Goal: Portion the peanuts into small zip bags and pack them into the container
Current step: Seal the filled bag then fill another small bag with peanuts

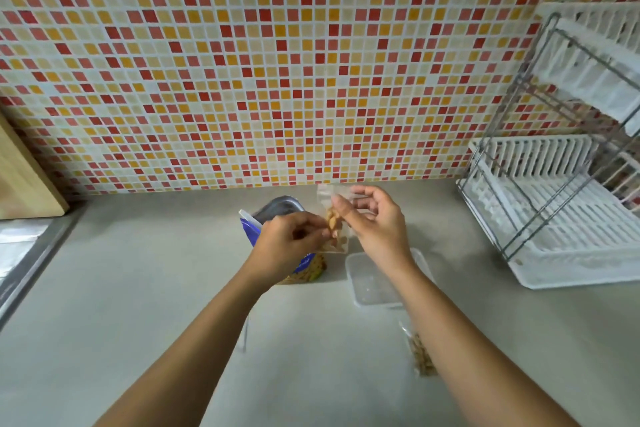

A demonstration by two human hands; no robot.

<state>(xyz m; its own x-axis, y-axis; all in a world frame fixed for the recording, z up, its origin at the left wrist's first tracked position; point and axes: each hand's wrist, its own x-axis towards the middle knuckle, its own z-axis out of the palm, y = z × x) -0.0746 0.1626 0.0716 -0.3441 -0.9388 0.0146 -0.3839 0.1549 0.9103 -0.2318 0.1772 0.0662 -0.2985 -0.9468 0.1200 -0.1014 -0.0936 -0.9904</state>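
Though limp, clear plastic zip bag (335,224)

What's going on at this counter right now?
A person holds a small zip bag, partly filled with peanuts, between both hands: the left hand pinches its side, the right hand its top. The open peanut pack stands beside the container, which looks empty. Another filled bag lies on the counter.

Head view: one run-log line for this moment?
stage: portioning | left hand: pinches small clear zip bag of peanuts | right hand: holds its top | open blue peanut pouch: upright behind | clear plastic container: on counter
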